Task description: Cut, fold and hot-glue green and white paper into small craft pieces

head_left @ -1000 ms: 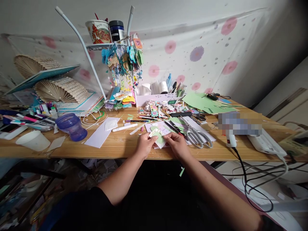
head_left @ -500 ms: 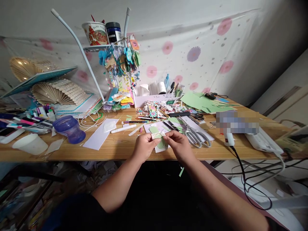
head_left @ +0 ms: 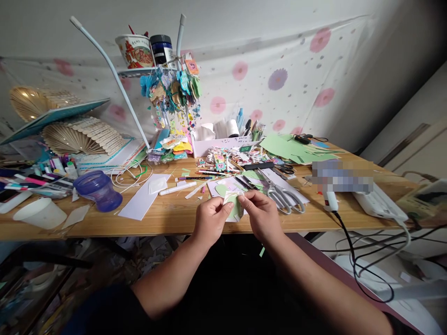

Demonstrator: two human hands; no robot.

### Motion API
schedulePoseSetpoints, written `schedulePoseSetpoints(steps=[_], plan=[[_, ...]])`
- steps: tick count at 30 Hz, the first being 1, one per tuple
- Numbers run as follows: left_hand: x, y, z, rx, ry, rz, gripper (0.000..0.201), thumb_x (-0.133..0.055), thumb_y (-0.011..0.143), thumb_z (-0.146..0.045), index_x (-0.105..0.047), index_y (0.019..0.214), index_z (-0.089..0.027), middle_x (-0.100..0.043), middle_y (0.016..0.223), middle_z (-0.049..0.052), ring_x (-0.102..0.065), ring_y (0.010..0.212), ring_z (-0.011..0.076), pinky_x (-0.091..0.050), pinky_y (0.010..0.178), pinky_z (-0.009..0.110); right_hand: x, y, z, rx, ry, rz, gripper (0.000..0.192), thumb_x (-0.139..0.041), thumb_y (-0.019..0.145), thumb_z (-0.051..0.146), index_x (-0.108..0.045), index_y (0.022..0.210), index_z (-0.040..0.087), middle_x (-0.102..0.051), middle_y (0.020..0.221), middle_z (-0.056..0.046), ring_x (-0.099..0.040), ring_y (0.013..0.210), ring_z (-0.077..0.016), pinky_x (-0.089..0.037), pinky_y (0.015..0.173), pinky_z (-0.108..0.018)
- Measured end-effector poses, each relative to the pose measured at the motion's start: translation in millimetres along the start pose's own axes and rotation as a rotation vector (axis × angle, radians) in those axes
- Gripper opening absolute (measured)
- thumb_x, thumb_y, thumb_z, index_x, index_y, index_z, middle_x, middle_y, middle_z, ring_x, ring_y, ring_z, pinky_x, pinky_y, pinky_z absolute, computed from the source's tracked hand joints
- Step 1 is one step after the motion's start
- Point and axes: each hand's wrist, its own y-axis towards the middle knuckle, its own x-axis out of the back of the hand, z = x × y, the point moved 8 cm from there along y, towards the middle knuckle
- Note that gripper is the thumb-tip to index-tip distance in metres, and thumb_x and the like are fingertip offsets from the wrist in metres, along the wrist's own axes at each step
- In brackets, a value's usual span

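Note:
Near the front edge of the table, my left hand (head_left: 208, 218) and my right hand (head_left: 262, 215) both pinch a small piece of light green paper (head_left: 233, 208) with a whitish layer along its top. Thumbs face each other on its near side; the other fingers curl behind and are partly hidden. Just beyond the left fingertips lies a rounded green paper cutout (head_left: 220, 190). To the right of my right hand, grey-handled scissors (head_left: 285, 201) rest on a pale sheet, with dark slim tools (head_left: 246, 182) to their left.
A white pen (head_left: 178, 188) and a pale card (head_left: 139, 204) lie to the left, beside a blue translucent cup (head_left: 98, 190) and a white cup (head_left: 40, 214). Green sheets (head_left: 289, 148) are at the back right. A corded white-handled device (head_left: 330, 201) and power strip (head_left: 379, 204) stand right.
The whitish layer at the top of the green paper now looks wider and more folded between my fingers. My right hand has shifted slightly right. The whole view moved a little.

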Motion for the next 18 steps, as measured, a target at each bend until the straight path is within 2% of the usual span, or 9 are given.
schedulePoseSetpoints(steps=[3,5,7,9,12,13,15,16,18], plan=[[-3.4,0,2,0.030,-0.087,-0.013,0.036,-0.062,0.076,-0.038,-0.043,0.054,-0.016,-0.033,0.053,-0.005,-0.029,0.052,0.0074,-0.025,0.048,0.021,-1,0,1,0.028,-0.063,0.003,0.016,-0.070,0.074,0.031,-0.063,0.068,0.018,-0.057,0.061,0.003,-0.048,0.056,-0.0095,-0.039,0.054,-0.022],[-5.3,0,4,0.055,-0.182,-0.030,0.034,-0.063,0.075,-0.037,-0.045,0.055,-0.016,-0.035,0.054,-0.005,-0.031,0.052,0.0077,-0.027,0.049,0.021,3,1,4,0.041,-0.114,0.036,0.015,-0.067,0.077,0.033,-0.065,0.073,0.019,-0.060,0.065,0.001,-0.052,0.060,-0.0115,-0.043,0.058,-0.024],[-3.4,2,3,0.053,-0.231,-0.062,0.034,-0.064,0.074,-0.037,-0.045,0.054,-0.017,-0.034,0.053,-0.005,-0.032,0.053,0.0082,-0.032,0.053,0.021,23,3,11,0.064,-0.176,0.013,0.018,-0.062,0.080,0.036,-0.066,0.085,0.019,-0.064,0.072,-0.002,-0.058,0.067,-0.0150,-0.047,0.066,-0.030],[1.7,4,-1,0.027,-0.225,-0.099,0.037,-0.065,0.073,-0.036,-0.042,0.051,-0.017,-0.030,0.051,-0.006,-0.033,0.053,0.0086,-0.038,0.064,0.023,70,5,23,0.118,-0.294,-0.171,0.024,-0.057,0.081,0.038,-0.066,0.092,0.019,-0.065,0.077,-0.004,-0.060,0.072,-0.0185,-0.048,0.073,-0.037],[8.8,7,-8,-0.019,-0.190,-0.127,0.039,-0.064,0.074,-0.034,-0.037,0.050,-0.019,-0.027,0.049,-0.007,-0.034,0.055,0.0093,-0.036,0.091,0.031,168,-7,56,0.254,-0.730,-0.757,0.024,-0.059,0.075,0.037,-0.064,0.087,0.017,-0.062,0.081,-0.006,-0.059,0.075,-0.0226,-0.047,0.077,-0.042],[10.1,7,-10,-0.031,-0.182,-0.128,0.040,-0.064,0.074,-0.033,-0.036,0.050,-0.019,-0.026,0.048,-0.007,-0.035,0.055,0.0095,-0.032,0.098,0.033,194,-7,60,0.208,-0.897,-0.866,0.030,-0.060,0.073,0.038,-0.063,0.093,0.016,-0.062,0.087,-0.009,-0.059,0.079,-0.0254,-0.046,0.077,-0.044],[11.4,7,-14,-0.047,-0.169,-0.129,0.039,-0.063,0.074,-0.033,-0.036,0.050,-0.019,-0.026,0.048,-0.008,-0.036,0.056,0.0100,-0.026,0.104,0.035,232,3,64,0.069,-1.206,-0.924,0.045,-0.064,0.068,0.040,-0.061,0.103,0.012,-0.062,0.095,-0.015,-0.056,0.095,-0.0327,-0.042,0.086,-0.047],[11.5,6,-16,-0.052,-0.161,-0.127,0.039,-0.063,0.075,-0.033,-0.037,0.050,-0.019,-0.026,0.047,-0.008,-0.036,0.056,0.0100,-0.025,0.105,0.035,246,13,60,-0.027,-1.306,-0.861,0.050,-0.063,0.069,0.043,-0.059,0.108,0.012,-0.062,0.100,-0.017,-0.054,0.103,-0.0346,-0.041,0.087,-0.045],[12.0,5,-20,-0.061,-0.144,-0.129,0.037,-0.062,0.075,-0.033,-0.038,0.050,-0.019,-0.027,0.048,-0.008,-0.037,0.055,0.0100,-0.027,0.104,0.035,266,32,43,-0.298,-1.445,-0.666,0.046,-0.062,0.069,0.044,-0.060,0.103,0.013,-0.063,0.098,-0.018,-0.055,0.101,-0.0360,-0.042,0.081,-0.043]])
